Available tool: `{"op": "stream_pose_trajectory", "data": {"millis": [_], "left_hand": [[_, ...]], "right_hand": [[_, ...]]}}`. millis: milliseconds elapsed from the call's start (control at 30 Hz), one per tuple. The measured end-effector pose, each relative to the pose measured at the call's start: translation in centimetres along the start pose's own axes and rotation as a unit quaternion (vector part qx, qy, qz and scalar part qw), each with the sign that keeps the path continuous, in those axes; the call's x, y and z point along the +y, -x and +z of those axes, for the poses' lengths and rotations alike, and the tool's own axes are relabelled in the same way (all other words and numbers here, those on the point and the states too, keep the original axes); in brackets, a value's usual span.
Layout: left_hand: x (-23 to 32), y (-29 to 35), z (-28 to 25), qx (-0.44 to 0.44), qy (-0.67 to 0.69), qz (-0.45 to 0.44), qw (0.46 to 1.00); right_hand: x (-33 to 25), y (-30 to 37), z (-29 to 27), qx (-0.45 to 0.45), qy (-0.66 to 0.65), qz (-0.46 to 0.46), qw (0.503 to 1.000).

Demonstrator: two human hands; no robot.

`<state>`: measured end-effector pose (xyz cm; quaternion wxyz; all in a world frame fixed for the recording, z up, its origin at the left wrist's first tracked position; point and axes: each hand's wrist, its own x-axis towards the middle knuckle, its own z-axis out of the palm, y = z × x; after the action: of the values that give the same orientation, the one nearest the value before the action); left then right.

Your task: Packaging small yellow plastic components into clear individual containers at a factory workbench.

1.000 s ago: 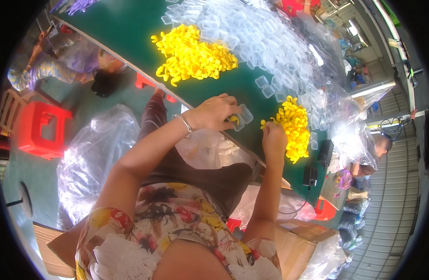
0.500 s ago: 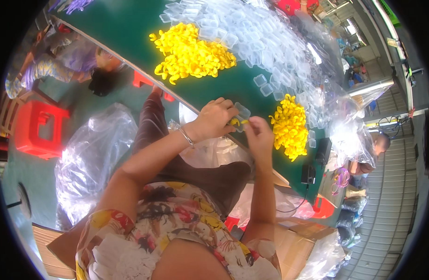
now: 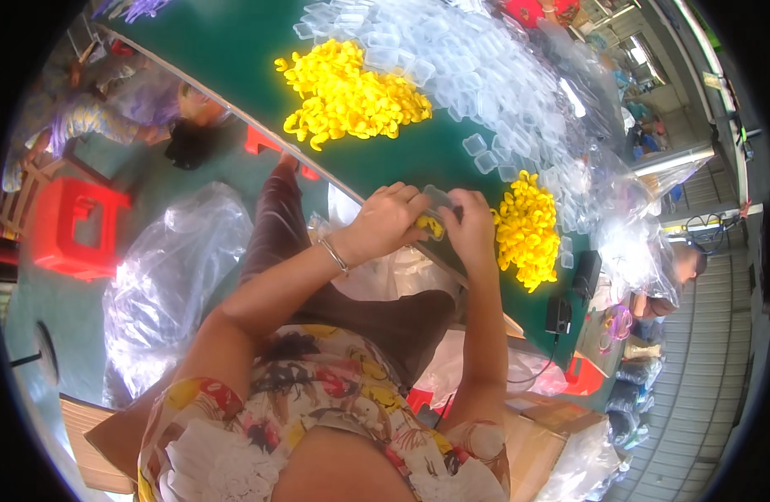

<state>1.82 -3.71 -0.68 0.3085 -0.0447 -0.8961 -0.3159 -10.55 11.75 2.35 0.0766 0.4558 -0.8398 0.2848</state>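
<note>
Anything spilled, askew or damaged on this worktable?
Nothing clearly stands out. The clear boxes lie in a jumbled heap on the green table, a couple slightly apart. The two yellow piles sit separately; the left hand holds one box. Small cracks would not show at this size.

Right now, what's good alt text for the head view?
A person's left hand holds a small clear case with yellow pieces, the right hand touching it, by a green table. Two yellow heaps and a broad pile of clear cases lie there.

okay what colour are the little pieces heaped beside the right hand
The heaped pieces are bright yellow, seen best in the head view.
</note>
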Motion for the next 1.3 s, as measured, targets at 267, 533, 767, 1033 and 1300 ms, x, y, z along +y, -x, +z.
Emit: {"op": "stream_pose_trajectory", "data": {"millis": [267,533,767,1033,1300], "left_hand": [[0.2,-0.5,0.4,0.014,-0.037,0.030,0.999],[-0.8,0.2,-1.1,-0.022,0.052,0.040,0.998],[1.9,4.1,-1.2,-0.101,0.037,0.014,0.994],[-2.4,3.6,-5.5,0.088,-0.118,-0.054,0.988],[-7.3,0.9,-8.3,0.117,-0.311,-0.182,0.925]], "right_hand": [[-2.0,2.1,-1.6,0.010,-0.010,-0.129,0.992],[-0.2,0.8,-1.2,-0.061,-0.019,-0.157,0.986],[7.2,-4.8,-0.6,0.013,0.276,-0.004,0.961],[1.3,-2.6,1.0,-0.010,0.161,-0.130,0.978],[-3.1,-0.1,1.1,0.015,0.104,-0.143,0.984]]}}
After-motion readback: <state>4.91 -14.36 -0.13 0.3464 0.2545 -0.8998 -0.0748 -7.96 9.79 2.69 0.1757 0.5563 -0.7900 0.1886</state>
